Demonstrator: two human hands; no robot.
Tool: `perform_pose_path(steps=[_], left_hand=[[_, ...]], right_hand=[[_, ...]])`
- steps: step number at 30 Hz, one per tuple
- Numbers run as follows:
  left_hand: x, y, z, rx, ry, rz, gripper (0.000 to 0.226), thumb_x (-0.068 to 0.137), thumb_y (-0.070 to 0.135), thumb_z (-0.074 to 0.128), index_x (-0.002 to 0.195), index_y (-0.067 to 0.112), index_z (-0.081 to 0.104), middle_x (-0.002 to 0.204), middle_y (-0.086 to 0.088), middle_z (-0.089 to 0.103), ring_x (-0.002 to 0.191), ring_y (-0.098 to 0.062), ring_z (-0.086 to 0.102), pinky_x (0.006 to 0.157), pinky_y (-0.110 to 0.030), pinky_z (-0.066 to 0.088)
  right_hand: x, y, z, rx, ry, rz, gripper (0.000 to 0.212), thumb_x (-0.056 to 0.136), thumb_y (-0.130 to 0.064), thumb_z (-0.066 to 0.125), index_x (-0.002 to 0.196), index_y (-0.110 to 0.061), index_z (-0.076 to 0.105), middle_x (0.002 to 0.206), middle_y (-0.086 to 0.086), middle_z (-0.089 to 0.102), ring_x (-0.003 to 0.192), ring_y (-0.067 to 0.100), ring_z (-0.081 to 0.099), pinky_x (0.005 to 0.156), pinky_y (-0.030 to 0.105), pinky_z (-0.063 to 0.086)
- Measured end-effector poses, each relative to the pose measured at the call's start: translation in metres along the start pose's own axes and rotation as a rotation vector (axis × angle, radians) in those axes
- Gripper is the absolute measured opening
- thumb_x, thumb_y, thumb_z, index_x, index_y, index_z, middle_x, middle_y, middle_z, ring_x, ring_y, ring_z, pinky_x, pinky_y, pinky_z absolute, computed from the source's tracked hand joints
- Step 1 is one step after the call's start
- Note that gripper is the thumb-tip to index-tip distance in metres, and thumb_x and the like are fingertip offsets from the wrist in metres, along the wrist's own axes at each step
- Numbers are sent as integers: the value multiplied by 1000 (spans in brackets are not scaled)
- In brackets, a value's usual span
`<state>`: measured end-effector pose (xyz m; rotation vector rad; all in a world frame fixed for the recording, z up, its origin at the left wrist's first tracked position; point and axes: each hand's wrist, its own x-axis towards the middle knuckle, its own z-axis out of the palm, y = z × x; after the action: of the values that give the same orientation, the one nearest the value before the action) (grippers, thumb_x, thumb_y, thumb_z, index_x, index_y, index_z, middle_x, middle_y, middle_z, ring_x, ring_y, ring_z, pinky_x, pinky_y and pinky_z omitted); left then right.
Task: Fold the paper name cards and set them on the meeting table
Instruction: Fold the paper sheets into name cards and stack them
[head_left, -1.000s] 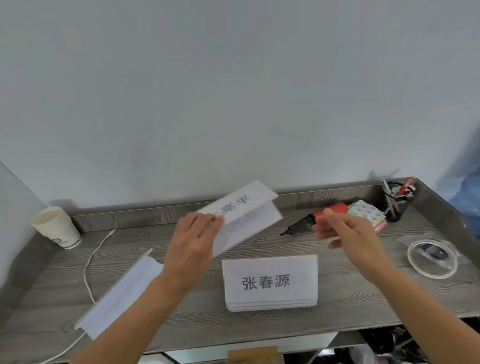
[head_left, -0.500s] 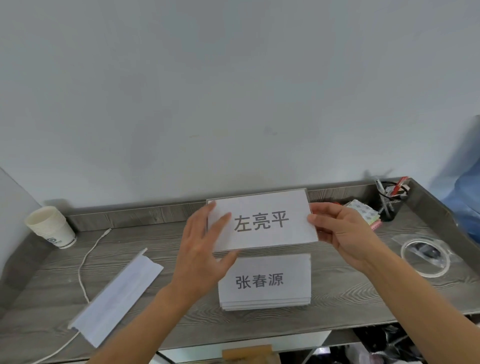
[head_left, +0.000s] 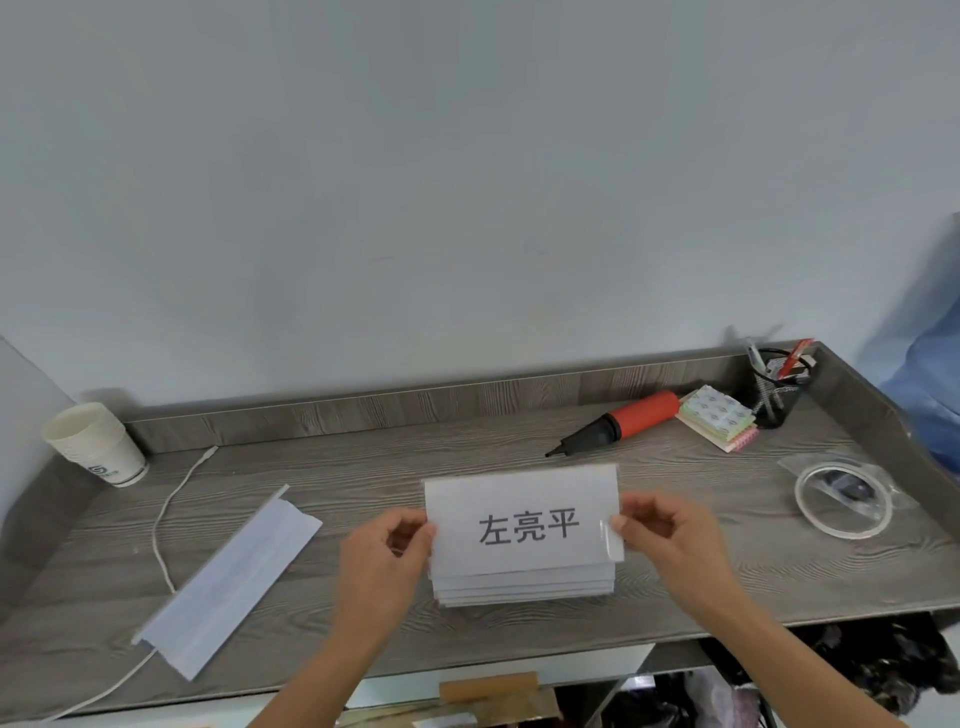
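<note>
A white folded name card (head_left: 522, 522) with three black printed characters faces me, low over the stack of other cards (head_left: 524, 590) at the front middle of the grey wooden table (head_left: 363, 483). My left hand (head_left: 387, 551) pinches the card's left edge and my right hand (head_left: 670, 535) pinches its right edge. The card covers most of the stack; only the stack's lower edges show. A long folded white paper (head_left: 234, 582) lies flat and diagonal on the table to the left.
A paper cup (head_left: 93, 444) stands at the back left, with a white cable (head_left: 166, 525) running past it. An orange and black tool (head_left: 618, 423), a sticky-note pad (head_left: 719, 418), a pen holder (head_left: 779, 384) and a tape roll (head_left: 841, 506) sit right. Raised rims edge the table.
The card went from my left hand alone to both hands, turned to show its printed face, then came down onto the stack, hiding the card that was on top.
</note>
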<state>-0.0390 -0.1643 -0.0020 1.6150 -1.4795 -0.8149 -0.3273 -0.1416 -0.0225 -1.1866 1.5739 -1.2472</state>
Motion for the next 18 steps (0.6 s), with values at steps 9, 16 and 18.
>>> perform_pose_path(steps=[9, 16, 18], left_hand=[[-8, -11, 17, 44, 95, 5, 14, 83, 10, 70, 90, 18, 61, 82, 4, 67, 78, -9, 63, 65, -19, 47], [-4, -33, -8, 92, 87, 16, 15, 82, 12, 71, 88, 24, 63, 83, 10, 65, 80, -8, 62, 70, -22, 51], [3, -45, -29, 184, 171, 48, 20, 80, 11, 72, 94, 22, 63, 92, 7, 62, 88, -14, 60, 79, -29, 50]], right_hand=[[-11, 8, 4, -403, 82, -38, 6, 81, -28, 73, 85, -24, 70, 79, -13, 69, 80, 2, 63, 65, 18, 44], [-16, -15, 7, -679, 176, -274, 27, 81, -27, 73, 105, -25, 64, 96, -13, 58, 86, 11, 57, 71, 30, 50], [-18, -26, 16, -687, 202, -436, 23, 82, -25, 71, 104, -19, 67, 99, -8, 61, 88, 13, 57, 73, 28, 47]])
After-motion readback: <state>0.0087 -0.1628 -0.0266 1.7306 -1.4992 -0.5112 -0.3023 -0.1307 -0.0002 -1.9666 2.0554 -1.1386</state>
